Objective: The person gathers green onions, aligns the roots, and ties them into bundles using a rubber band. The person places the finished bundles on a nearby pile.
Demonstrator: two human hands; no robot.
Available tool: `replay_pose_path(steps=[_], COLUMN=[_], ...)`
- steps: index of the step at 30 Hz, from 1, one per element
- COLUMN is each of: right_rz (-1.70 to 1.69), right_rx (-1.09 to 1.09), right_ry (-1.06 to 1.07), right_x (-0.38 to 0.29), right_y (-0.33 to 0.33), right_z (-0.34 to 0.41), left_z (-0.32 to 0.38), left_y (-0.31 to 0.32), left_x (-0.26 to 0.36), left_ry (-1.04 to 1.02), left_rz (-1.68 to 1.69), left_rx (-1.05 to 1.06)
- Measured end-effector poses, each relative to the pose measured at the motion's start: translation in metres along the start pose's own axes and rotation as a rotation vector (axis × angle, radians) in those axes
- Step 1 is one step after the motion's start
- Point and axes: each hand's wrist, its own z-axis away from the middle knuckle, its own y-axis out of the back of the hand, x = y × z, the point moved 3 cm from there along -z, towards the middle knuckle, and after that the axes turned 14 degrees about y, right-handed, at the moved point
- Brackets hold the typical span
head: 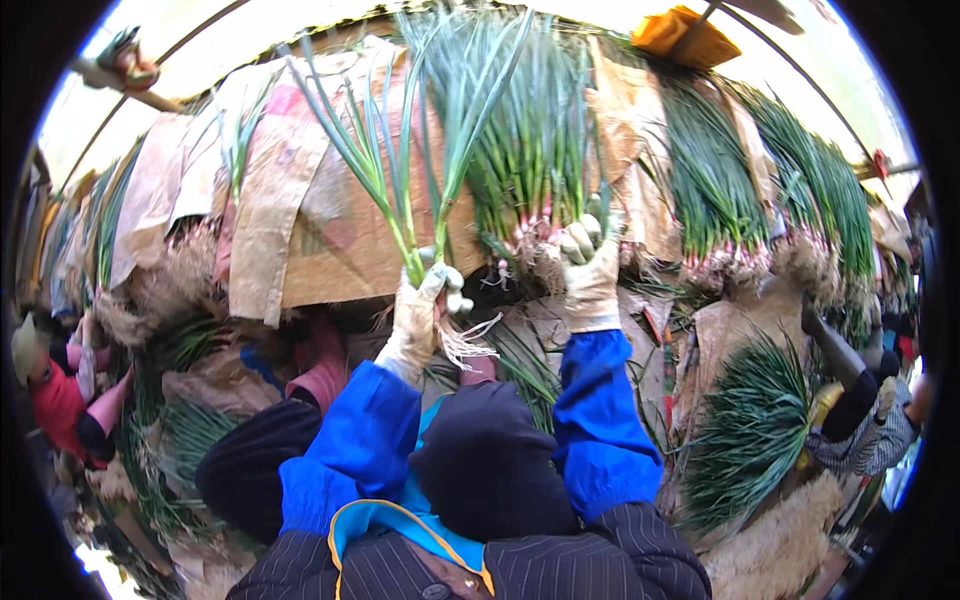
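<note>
My left hand (427, 311), in a pale work glove, is closed around a few spring onions (409, 217). Their green leaves fan upward from the fist, and white roots (466, 341) dangle below it. Further right, my gloved right hand (589, 274) is at the lower right edge of a thick row of spring onions (525, 165) with pinkish bulbs. Its fingers are curled at the stems; whether a stalk is held between them is unclear. Behind my left hand lies a brown sheet (367, 255) that looks like cardboard or sacking.
More spring onion bundles (712, 180) line the bench to the right, separated by brown sheets (637, 142). A large leafy heap (750, 435) lies on the floor at right. People sit at both sides, one in red (64, 405), one in a patterned top (862, 442). An orange bag (686, 37) is up top.
</note>
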Motion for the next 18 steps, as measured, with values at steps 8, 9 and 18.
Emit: replay_pose_path(steps=[8,9,18], right_rz=[0.794,0.659,0.209], right_rx=[-0.016,-0.014,0.256], right_ry=[-0.619,-0.694,-0.341], right_x=[0.108,0.124,0.149], right_y=[0.035,0.035,0.039], right_z=[0.033,0.035,0.039], left_z=[-0.015,-0.014,-0.019], left_y=[0.041,0.042,0.036], left_x=[-0.029,-0.031,-0.031], left_ry=[0.317,0.332,0.161], left_rz=[0.051,0.065,-0.078], left_rx=[0.200,0.162,0.364])
